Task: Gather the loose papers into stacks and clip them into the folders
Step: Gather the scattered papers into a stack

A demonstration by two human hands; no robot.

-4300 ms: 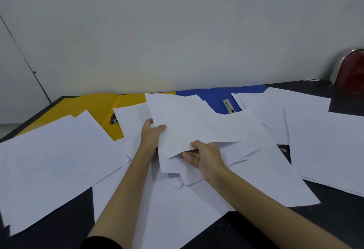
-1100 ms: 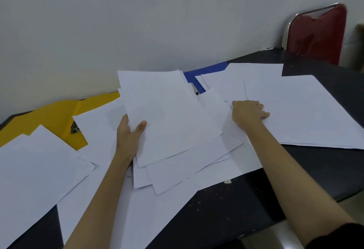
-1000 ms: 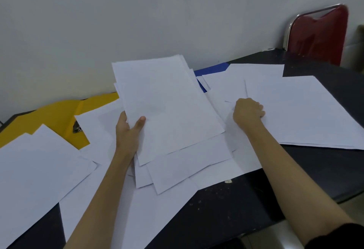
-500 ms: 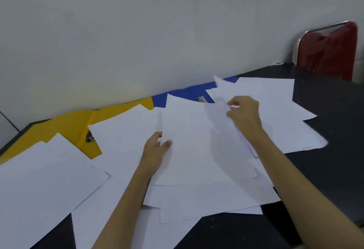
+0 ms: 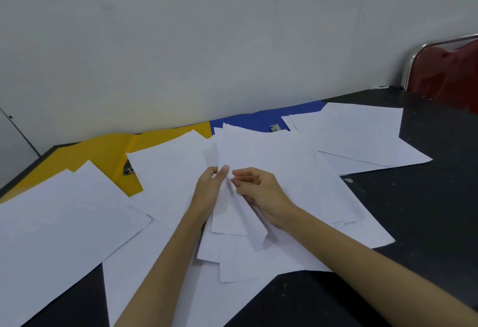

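1. The left hand (image 5: 209,192) has its fingers (image 5: 223,171) curled round the near-left edge of a loose stack of papers (image 5: 271,171), thumb on top.
2. The right hand (image 5: 258,192), fingers half curled, seems to pinch the same sheets just beside it; the grip is partly hidden.
3. The stack's long axis runs away from both hands toward the blue folder (image 5: 258,119) by the wall.
4. More sheets (image 5: 362,132) lie on the desk (image 5: 426,197) to the right, nearer the right hand; the yellow folder (image 5: 103,151) lies to the left.
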